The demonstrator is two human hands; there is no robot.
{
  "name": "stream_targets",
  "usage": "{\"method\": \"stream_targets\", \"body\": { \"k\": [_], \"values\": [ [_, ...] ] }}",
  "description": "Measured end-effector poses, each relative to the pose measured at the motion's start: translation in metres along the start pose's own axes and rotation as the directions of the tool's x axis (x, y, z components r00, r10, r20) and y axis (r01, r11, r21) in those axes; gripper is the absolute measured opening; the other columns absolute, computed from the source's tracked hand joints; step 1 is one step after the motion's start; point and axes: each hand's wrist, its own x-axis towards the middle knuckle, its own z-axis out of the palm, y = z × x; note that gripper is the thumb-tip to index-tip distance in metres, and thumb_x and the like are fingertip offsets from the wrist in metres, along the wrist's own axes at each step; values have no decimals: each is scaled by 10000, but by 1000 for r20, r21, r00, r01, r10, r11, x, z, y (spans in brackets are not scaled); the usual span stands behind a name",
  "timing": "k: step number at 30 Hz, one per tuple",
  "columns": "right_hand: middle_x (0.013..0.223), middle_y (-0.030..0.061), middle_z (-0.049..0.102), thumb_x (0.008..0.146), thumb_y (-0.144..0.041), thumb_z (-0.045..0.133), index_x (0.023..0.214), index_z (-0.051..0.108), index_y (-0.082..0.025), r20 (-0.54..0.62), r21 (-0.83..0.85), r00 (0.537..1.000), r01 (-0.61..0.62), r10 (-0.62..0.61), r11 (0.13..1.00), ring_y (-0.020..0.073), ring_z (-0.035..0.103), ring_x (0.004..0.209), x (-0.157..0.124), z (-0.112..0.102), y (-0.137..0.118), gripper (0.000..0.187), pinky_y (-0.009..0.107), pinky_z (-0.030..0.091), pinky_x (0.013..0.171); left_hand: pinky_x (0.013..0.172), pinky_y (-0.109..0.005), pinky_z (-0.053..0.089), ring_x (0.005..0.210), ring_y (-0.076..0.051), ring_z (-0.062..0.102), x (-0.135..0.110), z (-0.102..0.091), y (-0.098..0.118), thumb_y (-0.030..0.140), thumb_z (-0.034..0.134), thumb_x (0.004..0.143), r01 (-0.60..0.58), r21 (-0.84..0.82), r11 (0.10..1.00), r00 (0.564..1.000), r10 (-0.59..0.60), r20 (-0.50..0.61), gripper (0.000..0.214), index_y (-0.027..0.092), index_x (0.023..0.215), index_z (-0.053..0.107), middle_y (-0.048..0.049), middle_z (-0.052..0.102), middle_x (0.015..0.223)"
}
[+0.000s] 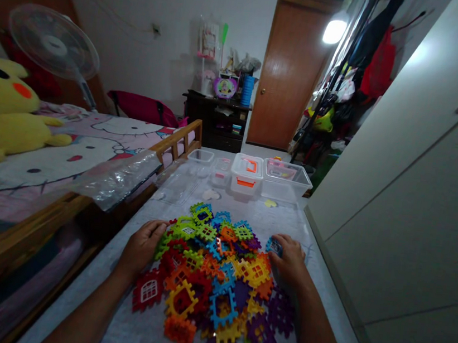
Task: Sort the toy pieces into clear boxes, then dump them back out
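A heap of several colourful interlocking plastic tiles [216,271] lies on a grey mat [141,328] in front of me. My left hand [141,247] rests on the heap's left edge, its fingers curled over green and red tiles. My right hand [291,261] sits on the right edge, fingers closed round a blue tile [273,246]. A red window-shaped tile [148,291] and a yellow frame tile [182,299] lie near my left forearm.
Clear plastic boxes [284,180] and a white box with an orange handle [246,174] stand at the mat's far end. A wooden bed [173,144] with a yellow plush toy [4,114] runs along the left, a white wardrobe [408,217] along the right.
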Motion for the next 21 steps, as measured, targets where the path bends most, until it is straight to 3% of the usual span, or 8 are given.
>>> {"method": "stream_targets", "body": {
  "k": [4,7,12,21],
  "values": [
    [1345,107,596,832,-261,573,1222,638,-245,-71,57,987,151,-146,987,323,486,1263,2,2,-23,395,564,354,1033,926,-355,487,973,-249,650,1,0,2,579,441,858,-14,10,1000,1000,14,-1,452,212,950,689,-51,721,1001],
    [1402,94,562,876,-276,546,1307,577,-264,-14,133,964,263,-264,955,303,427,1349,3,9,-46,432,558,329,1081,927,-352,491,965,-247,654,2,0,3,578,440,856,-27,8,1000,1000,27,-5,448,215,931,691,-48,723,984],
    [1286,89,635,879,-207,539,1191,638,-245,76,271,929,329,-361,904,245,561,1200,-1,12,-68,330,462,421,1032,933,-348,493,962,-242,651,2,1,3,566,447,855,-35,11,999,999,35,-15,425,222,920,687,-43,720,977],
    [1182,70,649,828,-197,618,1062,695,-265,105,522,860,380,-500,763,235,592,1119,-22,-23,-95,256,417,465,983,938,-344,489,980,-241,650,2,1,3,557,451,860,-30,-2,1000,999,30,-14,425,212,934,689,-48,713,996]
  ]
}}
